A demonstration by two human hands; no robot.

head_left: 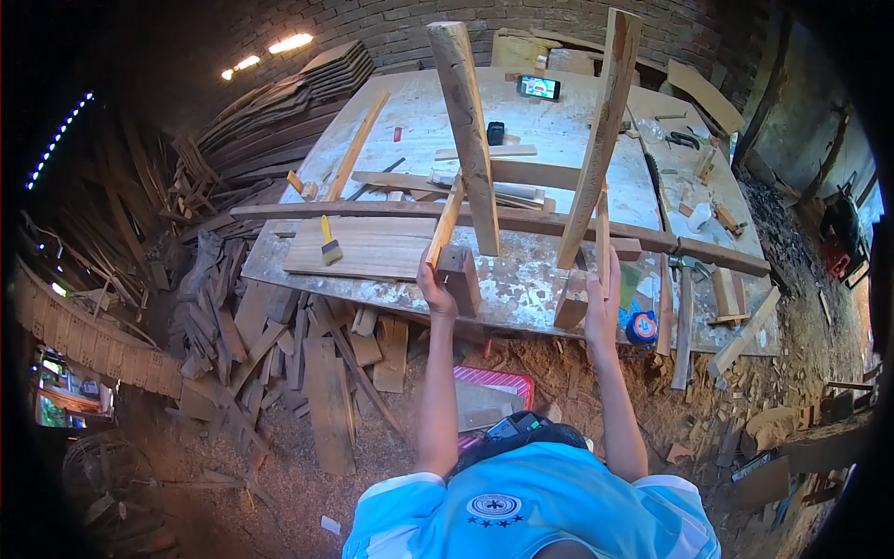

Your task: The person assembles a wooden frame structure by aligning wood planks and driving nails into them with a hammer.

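A wooden frame with upright legs [470, 140] stands over the near edge of the workbench, gripped from both sides. My left hand [436, 291] is closed against its left side, by a block-like leg end [460, 278]. On the opposite side, my right hand [602, 312] is wrapped on the frame's right rail and post; some fingers are hidden behind the wood. A blue and red tape measure [642, 327] lies just right of my right hand. To the left of my left hand, a yellow-handled paintbrush [331, 244] rests on a wide plank [382, 250].
A long beam [372, 215] crosses the workbench [419, 107] behind the frame. A hammer [684, 321] and wood pieces lie at the right; a phone [538, 88] is propped at the back. Scrap wood [326, 401] covers the floor at left, beside a pink-edged item [517, 382].
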